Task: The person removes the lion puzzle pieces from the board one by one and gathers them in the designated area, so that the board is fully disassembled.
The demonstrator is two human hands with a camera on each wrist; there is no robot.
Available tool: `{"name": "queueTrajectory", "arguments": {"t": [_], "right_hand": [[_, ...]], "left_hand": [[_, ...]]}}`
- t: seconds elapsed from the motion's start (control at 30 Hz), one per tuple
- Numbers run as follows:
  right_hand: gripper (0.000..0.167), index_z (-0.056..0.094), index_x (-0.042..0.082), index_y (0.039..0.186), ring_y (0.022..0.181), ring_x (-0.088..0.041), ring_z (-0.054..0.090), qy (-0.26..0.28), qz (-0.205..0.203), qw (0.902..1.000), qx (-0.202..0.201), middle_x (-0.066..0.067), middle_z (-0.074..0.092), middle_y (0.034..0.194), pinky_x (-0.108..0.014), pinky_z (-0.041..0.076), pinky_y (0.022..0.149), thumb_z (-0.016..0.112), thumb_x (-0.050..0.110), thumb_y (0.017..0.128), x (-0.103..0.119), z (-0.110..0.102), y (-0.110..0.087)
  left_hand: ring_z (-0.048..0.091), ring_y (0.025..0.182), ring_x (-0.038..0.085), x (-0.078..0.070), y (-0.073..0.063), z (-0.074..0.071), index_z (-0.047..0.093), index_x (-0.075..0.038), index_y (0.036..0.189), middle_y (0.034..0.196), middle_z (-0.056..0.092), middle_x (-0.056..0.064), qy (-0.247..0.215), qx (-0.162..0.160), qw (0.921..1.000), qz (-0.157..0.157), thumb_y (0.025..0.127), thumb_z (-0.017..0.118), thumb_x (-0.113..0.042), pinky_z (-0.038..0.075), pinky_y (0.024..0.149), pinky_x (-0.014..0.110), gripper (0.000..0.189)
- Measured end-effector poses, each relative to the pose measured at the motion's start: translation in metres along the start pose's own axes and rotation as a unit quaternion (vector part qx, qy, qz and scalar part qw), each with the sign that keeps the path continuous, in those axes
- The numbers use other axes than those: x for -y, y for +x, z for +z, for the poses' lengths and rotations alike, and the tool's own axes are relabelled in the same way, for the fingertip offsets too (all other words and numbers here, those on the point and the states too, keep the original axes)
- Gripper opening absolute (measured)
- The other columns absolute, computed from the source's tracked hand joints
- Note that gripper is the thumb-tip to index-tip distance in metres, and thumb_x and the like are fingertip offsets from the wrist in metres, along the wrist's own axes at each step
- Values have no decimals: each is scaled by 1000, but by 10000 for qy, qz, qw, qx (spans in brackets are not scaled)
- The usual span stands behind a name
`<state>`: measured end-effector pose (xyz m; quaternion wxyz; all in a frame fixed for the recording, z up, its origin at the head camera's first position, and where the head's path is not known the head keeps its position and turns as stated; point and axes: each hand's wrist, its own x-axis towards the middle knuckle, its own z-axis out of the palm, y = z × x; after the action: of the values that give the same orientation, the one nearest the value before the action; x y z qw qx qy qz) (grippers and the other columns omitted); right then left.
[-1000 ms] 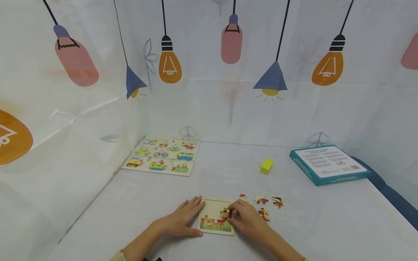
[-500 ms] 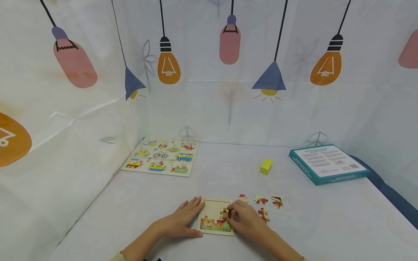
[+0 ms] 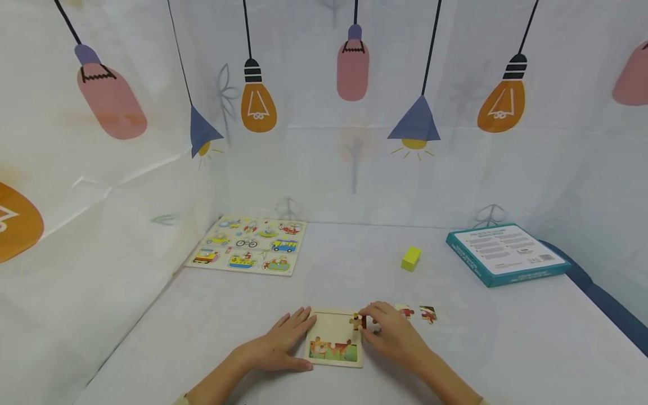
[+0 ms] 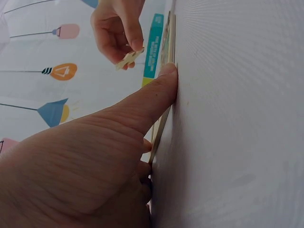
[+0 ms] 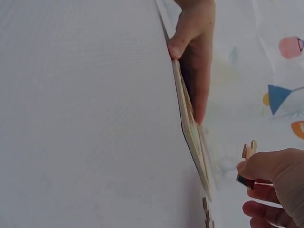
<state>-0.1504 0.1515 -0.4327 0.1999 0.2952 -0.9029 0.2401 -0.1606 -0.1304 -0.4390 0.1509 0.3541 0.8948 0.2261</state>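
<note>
A small wooden puzzle tray (image 3: 334, 326) lies on the table, with tiger-and-grass pieces (image 3: 331, 351) along its near side. My left hand (image 3: 278, 346) rests at the tray's left edge, fingers extended; in the left wrist view the thumb (image 4: 161, 83) touches its rim. Between thumb and fingers, my right hand (image 3: 395, 337) pinches a jigsaw puzzle piece (image 3: 356, 322). The right wrist view shows this piece (image 5: 249, 150) held up, apart from the tray. Loose jigsaw pieces (image 3: 428, 314) lie to the right, some partly hidden behind the right hand.
At the back left lies a vehicle picture board (image 3: 248, 244). A yellow block (image 3: 411, 259) stands right of centre, and a teal-edged box (image 3: 506, 256) lies at the back right. A white sheet printed with lamps (image 3: 314, 169) hangs behind the table.
The right hand has lifted the jigsaw piece from just above the fitted pieces and moved toward the tray's far right corner. The left hand keeps its place on the tray.
</note>
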Motion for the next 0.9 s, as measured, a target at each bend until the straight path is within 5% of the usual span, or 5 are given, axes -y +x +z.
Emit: {"name": "queueTrajectory", "arguments": {"t": [0.73,0.9], "right_hand": [[33,66,14,99,90,-8,57,-606,713,9955,160,8,61,96,-26,52,75,78,10,68,-29,-28,-28],[35,66,13,102,83,-9,58,-317,947,9948,199,6,61,98,-25,52,71,78,8,69,-33,-40,-33]], "left_hand": [[4,139,27,3,-2,2,18,-5,146,152,9,15,-34,-45,9999,115,80,56,-59,5,109,50,93],[4,139,27,2,-1,1,18,-5,146,152,8,15,-6,-24,10000,84,80,56,-59,5,109,50,93]]}}
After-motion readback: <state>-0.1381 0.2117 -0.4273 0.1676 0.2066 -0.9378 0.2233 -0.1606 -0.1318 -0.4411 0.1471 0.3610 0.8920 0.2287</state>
